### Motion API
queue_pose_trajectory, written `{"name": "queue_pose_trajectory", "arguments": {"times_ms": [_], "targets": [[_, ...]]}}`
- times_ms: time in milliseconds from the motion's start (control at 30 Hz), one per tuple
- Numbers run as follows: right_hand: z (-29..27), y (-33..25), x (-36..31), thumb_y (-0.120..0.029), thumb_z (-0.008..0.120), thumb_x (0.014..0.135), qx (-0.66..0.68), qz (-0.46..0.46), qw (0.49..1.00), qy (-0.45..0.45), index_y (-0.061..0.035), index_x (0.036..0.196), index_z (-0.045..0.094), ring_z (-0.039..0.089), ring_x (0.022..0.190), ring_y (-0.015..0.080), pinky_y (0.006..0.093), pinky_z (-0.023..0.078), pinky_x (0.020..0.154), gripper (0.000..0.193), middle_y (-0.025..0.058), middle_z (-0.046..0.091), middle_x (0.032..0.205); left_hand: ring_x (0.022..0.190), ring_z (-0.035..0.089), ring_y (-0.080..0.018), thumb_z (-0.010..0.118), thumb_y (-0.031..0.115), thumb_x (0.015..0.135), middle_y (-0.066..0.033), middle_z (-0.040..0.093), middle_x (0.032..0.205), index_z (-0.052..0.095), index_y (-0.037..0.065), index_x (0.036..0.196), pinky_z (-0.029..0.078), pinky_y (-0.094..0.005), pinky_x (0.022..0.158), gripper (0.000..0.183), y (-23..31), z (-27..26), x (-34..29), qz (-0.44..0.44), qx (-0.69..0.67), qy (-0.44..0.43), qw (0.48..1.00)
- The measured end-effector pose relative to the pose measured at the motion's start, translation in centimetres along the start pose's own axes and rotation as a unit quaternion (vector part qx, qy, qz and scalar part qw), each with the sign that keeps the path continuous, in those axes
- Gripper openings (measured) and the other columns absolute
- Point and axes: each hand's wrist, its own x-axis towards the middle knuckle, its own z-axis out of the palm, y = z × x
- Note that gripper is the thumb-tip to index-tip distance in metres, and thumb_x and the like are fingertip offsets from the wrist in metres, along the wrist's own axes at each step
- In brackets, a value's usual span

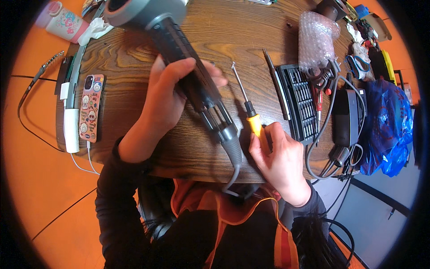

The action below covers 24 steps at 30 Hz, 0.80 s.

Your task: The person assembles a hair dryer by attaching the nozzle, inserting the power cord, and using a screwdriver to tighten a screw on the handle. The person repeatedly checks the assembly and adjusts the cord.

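Wood-grain counter point(251, 27), frame centre. Left hand point(163, 101) fingers clenched round grey hair dryer point(188, 67) handle, barrel toward upper left. Right hand point(280, 159) fingers grasping yellow-handled screwdriver point(247, 107), tip pointing up-frame, just right of dryer handle.

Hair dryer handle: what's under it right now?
Under the hair dryer handle the left hand wraps it, fingers showing beyond; below lies the wooden table. The palm side is covered.

Hair dryer point(179, 54) on table point(233, 27) centre, screwdriver point(247, 107) just right, bit case point(298, 101) further right, phone point(91, 107) far left, perhaps a charger point(70, 130) beside it
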Motion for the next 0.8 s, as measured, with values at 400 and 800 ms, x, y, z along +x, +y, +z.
{"name": "queue_pose_trajectory", "arguments": {"times_ms": [400,800], "targets": [[-2.6,1.4,-2.4,-0.014,0.067,0.076,0.063,0.062,0.995,0.043,-0.0025,0.079,0.047,0.056,0.051,0.0287,0.0349,0.045,0.048,0.023,0.0122,0.056,0.063,0.114,0.048,-0.0346,0.042,0.03,0.086,-0.0294,0.044,0.124,0.036,-0.013,0.12,0.038,-0.0414,0.098,0.055,-0.1,-0.5,0.8,-0.036,0.057,0.017,0.998],[-2.2,2.2,-4.0,-0.007,0.054,0.08,0.252,0.059,0.96,0.108,0.005,0.109,0.052,0.063,0.077,0.018,0.0252,0.049,0.069,0.031,0.0141,0.063,0.089,0.083,0.064,-0.0247,0.053,0.024,0.088,-0.0139,0.061,0.09,0.044,0.002,0.098,0.055,-0.0352,0.071,0.026,-0.4,-0.1,0.4,0.025,0.073,0.085,0.993]]}}
